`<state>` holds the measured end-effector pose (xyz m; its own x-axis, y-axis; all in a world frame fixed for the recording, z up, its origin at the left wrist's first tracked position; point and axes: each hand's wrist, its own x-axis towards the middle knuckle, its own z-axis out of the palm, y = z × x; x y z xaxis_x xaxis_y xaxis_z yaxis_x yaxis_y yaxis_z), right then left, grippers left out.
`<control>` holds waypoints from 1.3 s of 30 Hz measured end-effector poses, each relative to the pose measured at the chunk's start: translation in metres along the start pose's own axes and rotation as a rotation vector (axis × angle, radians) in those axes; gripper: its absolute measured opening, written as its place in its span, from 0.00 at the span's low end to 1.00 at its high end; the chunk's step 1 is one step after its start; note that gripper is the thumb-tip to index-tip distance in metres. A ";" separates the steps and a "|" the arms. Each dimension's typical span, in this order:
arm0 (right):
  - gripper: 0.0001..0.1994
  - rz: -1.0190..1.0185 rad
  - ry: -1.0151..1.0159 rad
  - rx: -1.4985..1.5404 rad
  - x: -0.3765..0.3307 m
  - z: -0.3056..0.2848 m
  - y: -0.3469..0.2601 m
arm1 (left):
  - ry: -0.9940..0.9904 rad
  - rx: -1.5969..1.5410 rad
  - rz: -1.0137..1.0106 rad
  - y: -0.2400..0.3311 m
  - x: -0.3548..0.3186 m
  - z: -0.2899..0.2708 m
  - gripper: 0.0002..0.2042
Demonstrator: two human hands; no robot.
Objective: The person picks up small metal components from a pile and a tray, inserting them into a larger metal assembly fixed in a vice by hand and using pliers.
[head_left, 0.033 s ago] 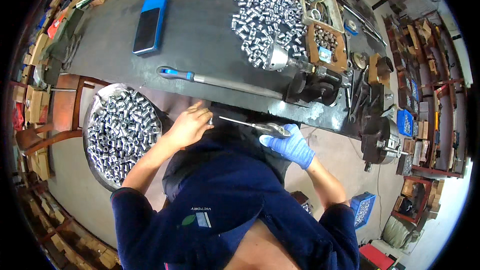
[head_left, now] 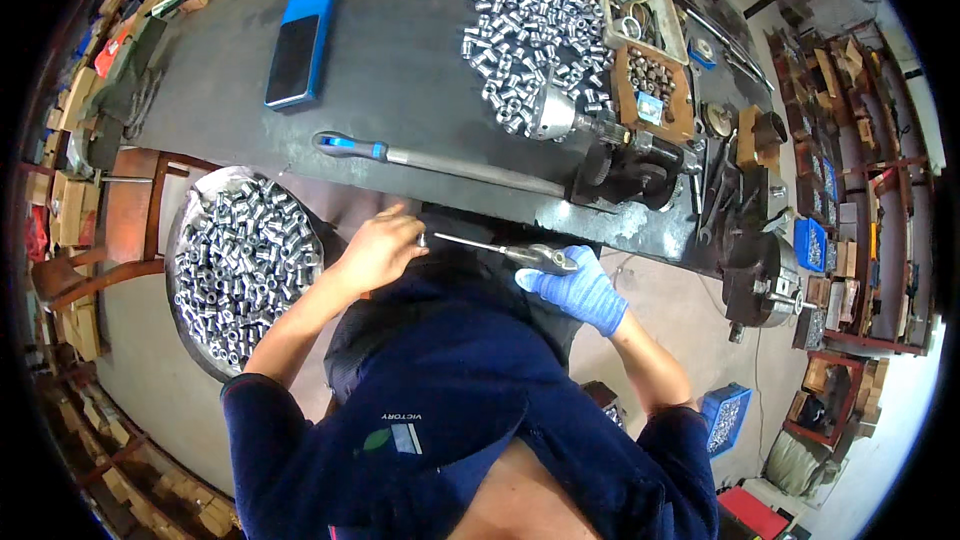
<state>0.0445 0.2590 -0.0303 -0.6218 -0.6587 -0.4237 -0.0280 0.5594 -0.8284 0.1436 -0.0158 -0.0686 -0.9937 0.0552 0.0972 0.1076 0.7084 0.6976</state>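
Note:
My bare left hand (head_left: 384, 248) is closed on a small shiny metal fitting (head_left: 422, 239), mostly hidden by the fingers. Opposite it, my right hand (head_left: 585, 290), in a blue knit glove, grips a dark hand tool with a thin metal shaft (head_left: 530, 256). The shaft points left, and its tip stops just short of the fitting. To the left of my left forearm, a round metal pan (head_left: 178, 285) holds a heap of similar fittings (head_left: 245, 270). Just beyond my hands, a long file (head_left: 470, 172) with a black and blue handle lies along the bench edge.
The dark workbench (head_left: 400, 60) carries a blue-cased phone (head_left: 297, 50), a pile of metal fittings (head_left: 535, 40) and a small chuck device (head_left: 600, 135). A box of brownish parts (head_left: 655, 90) stands behind it. A wooden chair (head_left: 130, 215) is at left; a blue bin (head_left: 725, 420) sits low right.
My right hand and the tool have shifted very slightly left, bringing the shaft's tip a little closer to the fitting. My left hand has barely moved.

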 end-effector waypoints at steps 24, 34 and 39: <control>0.18 0.037 -0.116 0.066 0.003 0.015 -0.023 | 0.361 0.035 -0.426 0.002 -0.089 -0.073 0.12; 0.16 -0.697 0.029 -0.230 0.034 0.016 -0.111 | 0.280 -0.238 -0.268 0.045 -0.051 -0.052 0.24; 0.21 -0.786 0.404 -0.613 0.045 0.030 -0.157 | 0.482 -0.680 0.065 0.085 0.022 0.012 0.30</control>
<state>0.0446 0.1263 0.0695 -0.4677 -0.7918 0.3929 -0.8507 0.2825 -0.4432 0.1308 0.0538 -0.0159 -0.8795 -0.3354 0.3377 0.3132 0.1264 0.9412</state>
